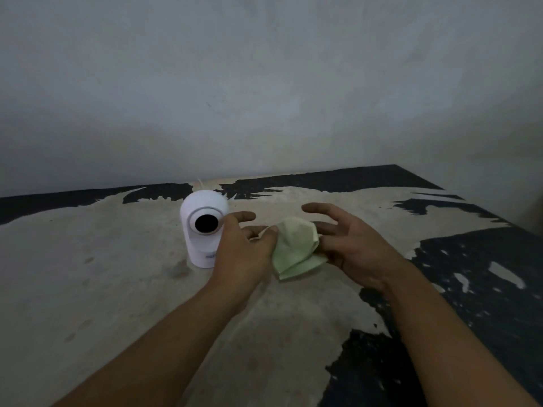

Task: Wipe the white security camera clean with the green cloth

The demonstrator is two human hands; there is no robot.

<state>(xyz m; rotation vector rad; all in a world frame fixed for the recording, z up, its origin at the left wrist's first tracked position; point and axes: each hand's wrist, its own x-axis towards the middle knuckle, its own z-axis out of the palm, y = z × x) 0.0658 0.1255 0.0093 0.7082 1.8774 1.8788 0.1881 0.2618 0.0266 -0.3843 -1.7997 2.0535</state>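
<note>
The white security camera (202, 227) stands upright on the table, its round black lens facing me. A pale green cloth (295, 249), folded and bunched, hangs between my two hands just right of the camera. My left hand (244, 248) pinches the cloth's left edge with thumb and fingers, its index finger stretched out past the camera's right side. My right hand (352, 245) cups the cloth's right side from below, fingers spread and curled, thumb raised above it.
The worn table (117, 289) has a beige top with peeling black patches, mostly at the right and along the far edge. A grey wall (264, 98) rises directly behind it. A thin white cable (200, 182) sticks up behind the camera.
</note>
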